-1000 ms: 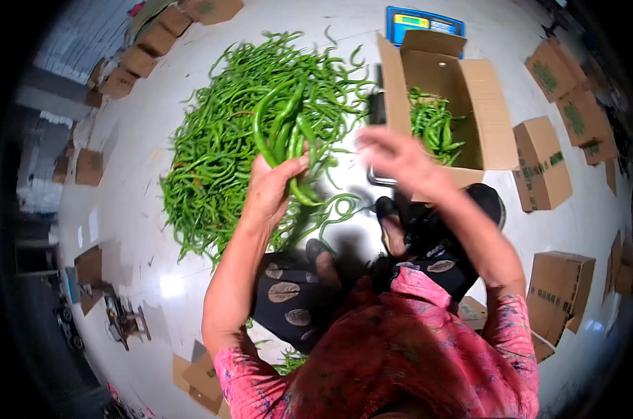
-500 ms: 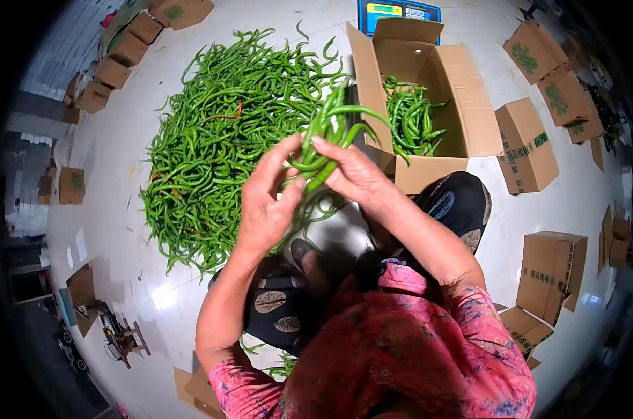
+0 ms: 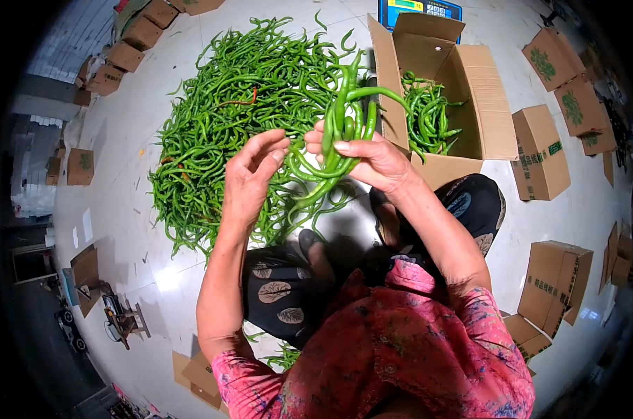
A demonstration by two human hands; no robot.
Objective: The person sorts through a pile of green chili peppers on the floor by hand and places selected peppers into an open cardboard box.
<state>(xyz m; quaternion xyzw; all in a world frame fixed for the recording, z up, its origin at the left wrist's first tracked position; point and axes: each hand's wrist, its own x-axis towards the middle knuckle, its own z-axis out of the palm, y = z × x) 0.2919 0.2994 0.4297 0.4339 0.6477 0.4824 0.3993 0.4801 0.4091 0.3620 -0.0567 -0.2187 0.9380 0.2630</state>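
Peppers (image 3: 343,122), long and green, are bunched in the right hand's (image 3: 379,162) grasp; the left hand (image 3: 250,167), empty and half-curled, hovers by the floor pile's (image 3: 218,133) near edge.

Shirt (image 3: 400,335): pink-red cloth, scattered floral print with dark and bluish marks.
Left sleeve (image 3: 246,384): short, pink, same print.
Right sleeve (image 3: 494,325): short, pink, same print.
Trousers (image 3: 271,300): black, large pale leaf-like ovals, one bluish.
Left shoe (image 3: 309,241): dark, partly shadowed.
Left hand (image 3: 250,171): bare.
Right hand (image 3: 379,164): bare.
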